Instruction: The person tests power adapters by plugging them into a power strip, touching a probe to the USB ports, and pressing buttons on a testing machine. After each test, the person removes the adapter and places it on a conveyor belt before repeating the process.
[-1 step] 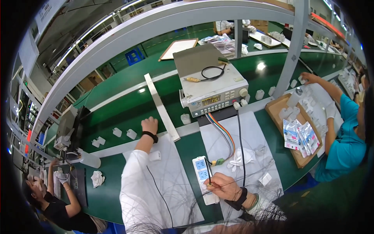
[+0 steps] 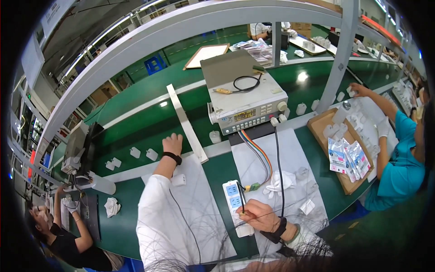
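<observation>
Your right hand (image 2: 259, 216) pinches a thin black probe (image 2: 241, 199), fingers closed around it, and its tip touches the white power strip (image 2: 235, 206) lying near you on a white mat (image 2: 290, 181). Your left hand (image 2: 172, 143) reaches far out with its fingers curled on the green belt; you cannot tell if it holds anything. A small white plug (image 2: 178, 180) lies just beside your left arm. Behind the strip stands a grey tester box (image 2: 244, 97) with coloured wires. On the right, a brown tray (image 2: 321, 124) holds white plugs and shiny blue-and-pink packets (image 2: 346, 156), next to a person in a blue shirt.
</observation>
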Demonstrator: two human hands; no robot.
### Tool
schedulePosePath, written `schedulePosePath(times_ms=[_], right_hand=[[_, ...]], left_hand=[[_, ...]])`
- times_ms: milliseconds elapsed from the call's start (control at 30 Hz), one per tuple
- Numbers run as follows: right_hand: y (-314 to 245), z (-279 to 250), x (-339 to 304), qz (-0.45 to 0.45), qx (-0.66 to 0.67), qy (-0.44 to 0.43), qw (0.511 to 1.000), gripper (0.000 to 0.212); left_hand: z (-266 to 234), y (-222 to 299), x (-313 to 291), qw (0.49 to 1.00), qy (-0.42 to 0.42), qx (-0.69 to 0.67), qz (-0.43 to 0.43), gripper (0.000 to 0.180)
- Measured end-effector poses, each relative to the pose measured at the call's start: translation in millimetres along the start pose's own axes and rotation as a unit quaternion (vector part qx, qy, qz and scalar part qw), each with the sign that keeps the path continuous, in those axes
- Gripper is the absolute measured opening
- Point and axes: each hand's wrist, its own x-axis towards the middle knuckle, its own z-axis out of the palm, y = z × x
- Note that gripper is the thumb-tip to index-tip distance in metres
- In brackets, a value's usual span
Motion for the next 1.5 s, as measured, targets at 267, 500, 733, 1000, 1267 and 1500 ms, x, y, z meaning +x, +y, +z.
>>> schedulePosePath(times_ms=[267, 500, 733, 1000, 1267, 1500], right_hand=[[-10, -9, -1, -0.018, -0.022, 0.021, 0.999, 0.024], [-9, -5, -3, -0.012, 0.003, 0.022, 1.0, 0.024], [-15, -9, -1, -0.005, -0.016, 0.016, 1.0, 0.023], [-18, -9, 0, -0.002, -0.005, 0.017, 1.0, 0.022], [-17, -6, -1, -0.002, -0.005, 0.02, 1.0, 0.022], [-12, -5, -3, -0.033, -0.03, 0.033, 0.998, 0.022]], left_hand=[[-48, 59, -111, 0.657, 0.17, -0.713, 0.179, 0.049], [-76, 104, -199, 0.53, -0.033, -0.819, 0.218, 0.044], [-79, 106, -202, 0.689, 0.087, -0.666, 0.273, 0.045], [-73, 106, -202, 0.737, 0.166, -0.593, 0.278, 0.047], [-76, 102, -209, 0.732, 0.192, -0.591, 0.28, 0.048], [-69, 103, -253, 0.649, 0.121, -0.675, 0.33, 0.047]])
